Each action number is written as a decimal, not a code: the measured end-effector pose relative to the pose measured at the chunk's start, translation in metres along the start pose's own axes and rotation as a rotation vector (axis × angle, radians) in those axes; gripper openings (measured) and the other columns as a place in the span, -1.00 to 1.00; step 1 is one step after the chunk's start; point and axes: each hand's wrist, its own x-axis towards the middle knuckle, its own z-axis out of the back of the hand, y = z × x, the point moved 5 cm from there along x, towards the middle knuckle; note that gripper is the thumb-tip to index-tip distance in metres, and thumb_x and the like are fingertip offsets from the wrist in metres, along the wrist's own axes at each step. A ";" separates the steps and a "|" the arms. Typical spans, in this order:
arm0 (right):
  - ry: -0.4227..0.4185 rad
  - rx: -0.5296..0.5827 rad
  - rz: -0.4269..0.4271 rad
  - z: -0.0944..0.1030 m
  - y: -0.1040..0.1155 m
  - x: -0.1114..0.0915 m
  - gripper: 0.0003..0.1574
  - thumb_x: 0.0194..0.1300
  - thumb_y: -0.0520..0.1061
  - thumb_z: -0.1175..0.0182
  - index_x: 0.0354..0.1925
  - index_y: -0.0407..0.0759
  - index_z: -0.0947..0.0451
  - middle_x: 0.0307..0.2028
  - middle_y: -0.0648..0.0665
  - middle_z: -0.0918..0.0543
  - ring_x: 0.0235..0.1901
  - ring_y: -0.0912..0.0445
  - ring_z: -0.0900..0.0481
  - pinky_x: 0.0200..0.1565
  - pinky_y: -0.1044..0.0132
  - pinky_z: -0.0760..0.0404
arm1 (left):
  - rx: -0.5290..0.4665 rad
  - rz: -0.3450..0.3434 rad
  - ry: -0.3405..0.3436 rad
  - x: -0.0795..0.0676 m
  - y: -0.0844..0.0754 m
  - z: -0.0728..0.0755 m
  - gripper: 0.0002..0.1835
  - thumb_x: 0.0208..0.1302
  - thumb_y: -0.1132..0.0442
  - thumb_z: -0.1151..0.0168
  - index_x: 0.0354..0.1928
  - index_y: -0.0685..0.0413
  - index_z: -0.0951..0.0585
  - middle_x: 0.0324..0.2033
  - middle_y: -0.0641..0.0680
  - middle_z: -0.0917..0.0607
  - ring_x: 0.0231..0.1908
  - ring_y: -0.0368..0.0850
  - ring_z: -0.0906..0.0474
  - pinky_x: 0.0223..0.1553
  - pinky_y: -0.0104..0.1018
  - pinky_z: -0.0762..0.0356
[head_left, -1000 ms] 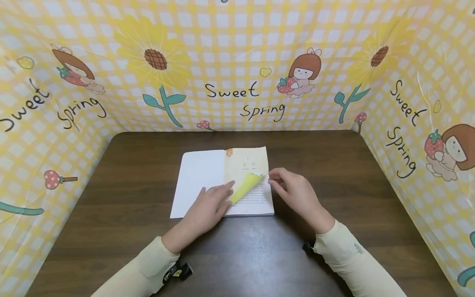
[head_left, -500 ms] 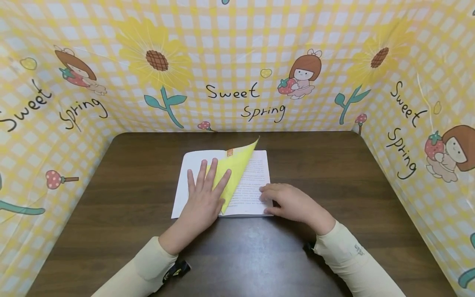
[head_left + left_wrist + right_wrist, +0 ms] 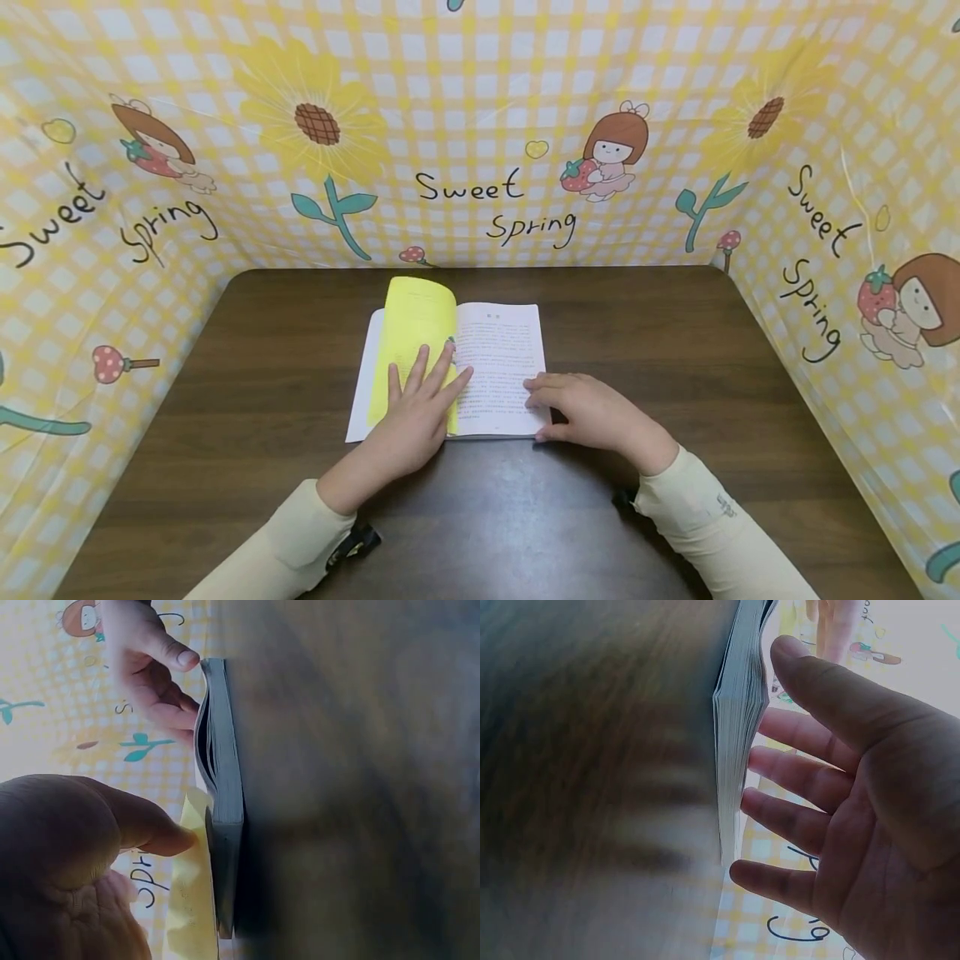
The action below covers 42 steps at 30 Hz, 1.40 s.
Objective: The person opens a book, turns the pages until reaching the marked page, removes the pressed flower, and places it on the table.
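An open book (image 3: 501, 375) lies on the table, a white page with printed lines facing up on its right side. Over its left side stands a bright yellow page (image 3: 420, 312), its far edge curling up. My left hand (image 3: 412, 417) rests on that page near the fold, fingers spread. In the left wrist view the thumb (image 3: 161, 831) presses against the yellow sheet (image 3: 187, 900). At the book's right edge is my right hand (image 3: 592, 410), fingertips on the white page and thumb by the near corner. The right wrist view shows its fingers (image 3: 795, 776) spread along the page block (image 3: 739, 742).
The dark wooden table (image 3: 675, 333) is enclosed on three sides by a yellow checked cloth (image 3: 480, 100) with flowers and cartoon figures. Pale sleeves (image 3: 292, 533) cover both forearms, with dark straps at the wrists.
The yellow page has turned from right to left, uncovering the printed page. My left hand has flattened onto it; my right hand has come down onto the right page's edge.
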 end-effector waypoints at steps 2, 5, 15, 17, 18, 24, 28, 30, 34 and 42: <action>-0.005 -0.006 0.000 -0.001 0.000 0.000 -0.43 0.22 0.18 -0.47 0.13 -0.01 -0.68 0.34 -0.08 -0.58 0.37 0.00 -0.49 0.32 -0.07 -0.47 | -0.001 0.003 0.012 0.000 0.002 -0.001 -0.29 0.40 0.35 -0.14 0.56 -0.16 -0.30 0.64 0.16 0.09 0.60 0.35 0.26 0.33 0.66 0.25; -0.012 -0.015 0.007 -0.001 0.002 -0.001 -0.37 0.20 0.18 -0.49 0.16 -0.03 -0.66 0.33 -0.09 -0.58 0.36 -0.01 -0.49 0.31 -0.14 -0.46 | -0.020 -0.007 0.052 -0.001 0.006 -0.001 -0.33 0.45 0.34 -0.11 0.56 -0.15 -0.31 0.63 0.15 0.03 0.61 0.29 0.22 0.32 0.67 0.21; -0.005 -0.069 -0.006 0.001 0.005 -0.001 -0.26 0.19 0.20 -0.49 0.25 -0.07 -0.62 0.34 -0.13 -0.56 0.34 0.00 -0.51 0.32 -0.19 -0.44 | -0.178 0.069 0.265 -0.002 0.020 -0.004 -0.26 0.43 0.32 -0.01 0.62 -0.12 -0.15 0.62 0.15 -0.03 0.61 0.21 0.17 0.33 0.65 0.19; -0.005 -0.068 -0.005 0.002 0.005 -0.001 -0.27 0.19 0.20 -0.49 0.24 -0.08 -0.63 0.34 -0.13 -0.56 0.34 -0.01 -0.51 0.33 -0.20 -0.43 | -0.186 0.079 0.268 -0.001 0.022 -0.004 -0.28 0.46 0.24 -0.04 0.62 -0.12 -0.16 0.63 0.14 -0.04 0.62 0.20 0.16 0.33 0.65 0.21; -0.005 -0.069 -0.006 0.002 0.005 -0.001 -0.27 0.19 0.20 -0.49 0.23 -0.08 -0.63 0.34 -0.13 -0.56 0.34 0.00 -0.50 0.33 -0.20 -0.43 | -0.186 0.084 0.268 -0.001 0.022 -0.005 -0.29 0.48 0.17 -0.07 0.62 -0.11 -0.16 0.63 0.13 -0.04 0.62 0.20 0.16 0.33 0.65 0.20; -0.001 -0.067 0.012 0.003 0.003 0.000 -0.34 0.23 0.17 -0.47 0.21 -0.07 -0.65 0.35 -0.12 -0.56 0.37 0.01 -0.48 0.33 -0.21 -0.43 | -0.125 0.105 0.227 0.000 0.026 -0.010 -0.13 0.39 -0.22 -0.24 0.59 0.00 -0.22 0.61 0.08 -0.11 0.60 0.16 0.03 0.33 0.61 0.02; 0.015 -0.086 0.048 0.003 0.003 0.000 -0.43 0.28 0.14 -0.43 0.18 -0.06 -0.67 0.35 -0.13 -0.56 0.39 0.00 -0.46 0.33 -0.24 -0.41 | -0.111 0.107 0.211 -0.001 0.027 -0.010 -0.13 0.37 -0.22 -0.27 0.59 -0.05 -0.23 0.60 0.07 -0.16 0.58 0.15 -0.04 0.32 0.59 -0.05; 0.018 -0.114 0.059 0.002 0.004 -0.001 -0.46 0.28 0.15 -0.43 0.15 -0.04 -0.68 0.34 -0.12 -0.57 0.38 0.00 -0.47 0.34 -0.25 -0.40 | -0.112 0.098 0.214 -0.001 0.027 -0.012 -0.18 0.39 -0.19 -0.26 0.59 -0.14 -0.24 0.60 0.09 -0.15 0.58 0.18 -0.03 0.31 0.61 -0.03; 0.014 -0.161 0.067 0.001 0.007 -0.001 -0.48 0.24 0.16 -0.46 0.09 -0.01 -0.68 0.31 -0.13 -0.60 0.36 -0.02 -0.51 0.33 -0.27 -0.40 | -0.108 0.082 0.225 -0.002 0.026 -0.016 -0.27 0.43 -0.17 -0.22 0.57 -0.31 -0.28 0.61 0.13 -0.12 0.58 0.25 -0.01 0.29 0.65 0.00; 0.029 -0.138 0.081 0.004 0.006 -0.003 -0.53 0.33 0.08 -0.40 0.14 -0.04 -0.70 0.31 -0.15 -0.60 0.36 -0.06 -0.51 0.33 -0.26 -0.40 | -0.106 0.085 0.237 -0.002 0.025 -0.016 -0.31 0.45 -0.15 -0.20 0.56 -0.32 -0.30 0.61 0.13 -0.10 0.58 0.25 0.02 0.30 0.65 0.02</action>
